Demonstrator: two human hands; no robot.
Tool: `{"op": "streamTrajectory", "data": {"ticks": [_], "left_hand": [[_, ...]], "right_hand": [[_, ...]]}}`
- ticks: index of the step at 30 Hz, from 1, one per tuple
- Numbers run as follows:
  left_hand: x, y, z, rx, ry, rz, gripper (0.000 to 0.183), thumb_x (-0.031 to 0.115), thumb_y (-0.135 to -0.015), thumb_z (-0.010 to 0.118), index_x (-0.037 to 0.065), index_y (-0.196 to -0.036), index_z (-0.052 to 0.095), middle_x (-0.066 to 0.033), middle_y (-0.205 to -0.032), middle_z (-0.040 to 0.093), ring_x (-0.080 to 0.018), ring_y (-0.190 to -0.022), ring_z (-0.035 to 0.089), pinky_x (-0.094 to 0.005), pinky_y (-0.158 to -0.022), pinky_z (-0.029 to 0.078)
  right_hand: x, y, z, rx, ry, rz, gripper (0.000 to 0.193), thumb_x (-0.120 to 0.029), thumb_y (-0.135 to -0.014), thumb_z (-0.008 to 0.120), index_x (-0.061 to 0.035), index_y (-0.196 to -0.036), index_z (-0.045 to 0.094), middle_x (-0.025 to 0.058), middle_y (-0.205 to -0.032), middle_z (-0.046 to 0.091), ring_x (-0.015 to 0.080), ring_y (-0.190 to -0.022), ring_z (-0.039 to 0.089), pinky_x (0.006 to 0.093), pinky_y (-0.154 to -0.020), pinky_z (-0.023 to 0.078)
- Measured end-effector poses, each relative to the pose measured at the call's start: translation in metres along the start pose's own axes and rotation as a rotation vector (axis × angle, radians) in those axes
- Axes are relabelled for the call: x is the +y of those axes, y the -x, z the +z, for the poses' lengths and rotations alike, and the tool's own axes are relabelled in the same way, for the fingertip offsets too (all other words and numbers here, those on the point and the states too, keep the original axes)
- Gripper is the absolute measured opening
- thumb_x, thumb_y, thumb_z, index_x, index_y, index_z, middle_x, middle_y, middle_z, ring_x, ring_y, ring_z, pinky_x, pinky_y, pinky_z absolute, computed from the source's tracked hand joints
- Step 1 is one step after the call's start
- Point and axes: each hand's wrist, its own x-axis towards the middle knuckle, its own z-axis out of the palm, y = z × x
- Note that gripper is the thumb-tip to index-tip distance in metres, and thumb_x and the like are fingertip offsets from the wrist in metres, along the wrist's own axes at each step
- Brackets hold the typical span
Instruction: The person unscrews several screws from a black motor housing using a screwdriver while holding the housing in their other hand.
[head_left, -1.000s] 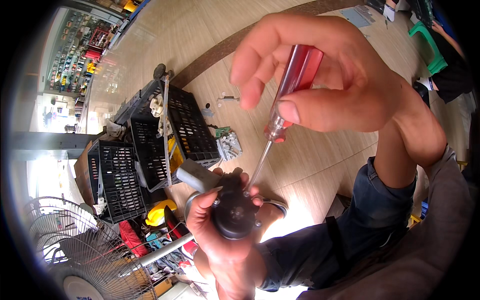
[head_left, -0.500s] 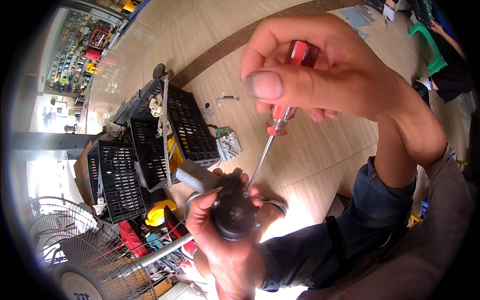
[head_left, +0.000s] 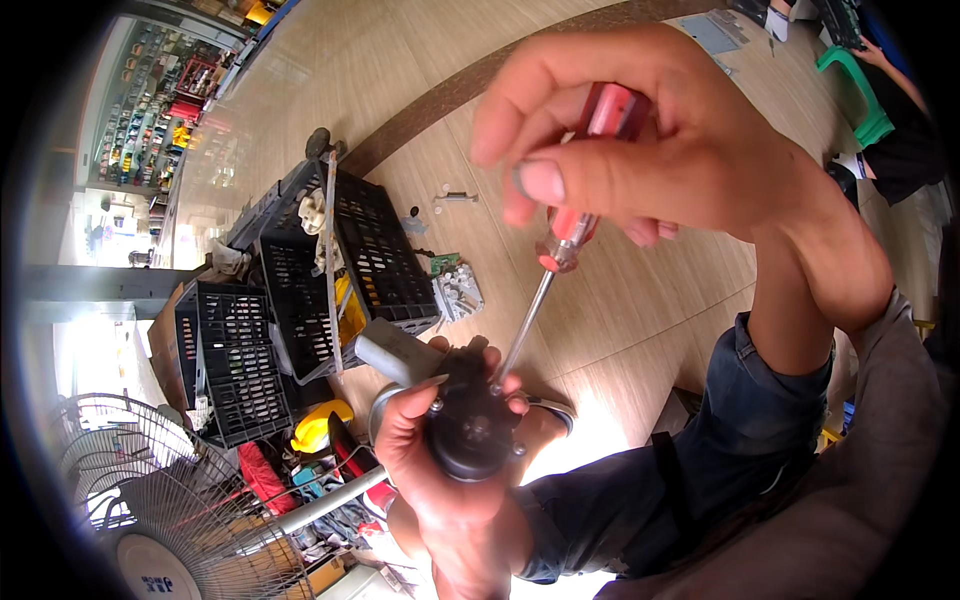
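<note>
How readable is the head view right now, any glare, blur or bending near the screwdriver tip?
Head view: strong fisheye bending, floor planks curve toward the dark rim; glare washes out the floor by the left hand; the right hand looms large and slightly soft; the screwdriver shaft and black motor stay readable.

Black slotted plastic crates (head_left: 300, 310) lie tumbled on the wooden floor (head_left: 620, 310). A small circuit board (head_left: 457, 290) sits just beside them. A wire fan guard (head_left: 150, 500) fills the lower left, near a yellow object (head_left: 318, 427). A green stool (head_left: 862, 95) stands far right.
</note>
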Motion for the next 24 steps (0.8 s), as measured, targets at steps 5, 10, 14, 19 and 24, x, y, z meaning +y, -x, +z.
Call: {"op": "streamTrajectory", "data": {"ticks": [5, 10, 14, 19, 24], "left_hand": [[0.0, 0.001, 0.001, 0.009, 0.008, 0.017, 0.043, 0.024, -0.087, 0.059, 0.005, -0.125, 0.061, -0.0232, -0.109, 0.068, -0.0377, -0.087, 0.067, -0.048, -0.074, 0.055], [0.001, 0.001, 0.0, -0.002, 0.012, -0.001, 0.041, 0.024, -0.087, 0.059, 0.005, -0.124, 0.061, -0.0239, -0.11, 0.068, -0.0376, -0.088, 0.067, -0.0476, -0.074, 0.055], [0.001, 0.001, 0.001, -0.006, 0.006, 0.003, 0.041, 0.024, -0.088, 0.059, 0.005, -0.124, 0.061, -0.0241, -0.11, 0.067, -0.038, -0.088, 0.066, -0.0476, -0.074, 0.055], [0.001, 0.001, 0.0, -0.018, 0.012, 0.002, 0.04, 0.023, -0.088, 0.059, 0.006, -0.124, 0.061, -0.0242, -0.111, 0.067, -0.0381, -0.088, 0.066, -0.0482, -0.075, 0.055], [0.001, 0.002, 0.001, 0.021, -0.015, -0.004, 0.041, 0.023, -0.088, 0.059, 0.006, -0.125, 0.061, -0.0243, -0.11, 0.067, -0.038, -0.089, 0.066, -0.0479, -0.076, 0.054]], "right_hand": [[0.021, -0.003, -0.001, 0.035, -0.028, -0.375, 0.024, -0.012, -0.089, 0.065, 0.0013, -0.109, 0.063, 0.0087, -0.082, 0.072, 0.0065, -0.058, 0.061, 0.0196, -0.046, 0.044], [0.009, 0.004, 0.001, -0.004, -0.244, -0.196, 0.027, -0.01, -0.086, 0.062, 0.0017, -0.111, 0.062, 0.0092, -0.084, 0.072, 0.0073, -0.062, 0.062, 0.0202, -0.049, 0.045], [0.014, 0.006, 0.006, 0.091, -0.086, -0.279, 0.025, -0.017, -0.089, 0.066, -0.0001, -0.108, 0.064, 0.0084, -0.082, 0.072, 0.0059, -0.056, 0.059, 0.0193, -0.044, 0.041], [0.008, 0.002, 0.002, 0.116, 0.009, -0.169, 0.025, -0.022, -0.092, 0.068, -0.0018, -0.106, 0.064, 0.0083, -0.08, 0.071, 0.0043, -0.051, 0.054, 0.0185, -0.04, 0.036], [-0.023, 0.009, 0.018, 0.169, 0.006, -0.209, 0.025, -0.026, -0.094, 0.068, -0.0023, -0.102, 0.065, 0.0083, -0.08, 0.071, 0.0043, -0.049, 0.054, 0.0189, -0.039, 0.035]]}}
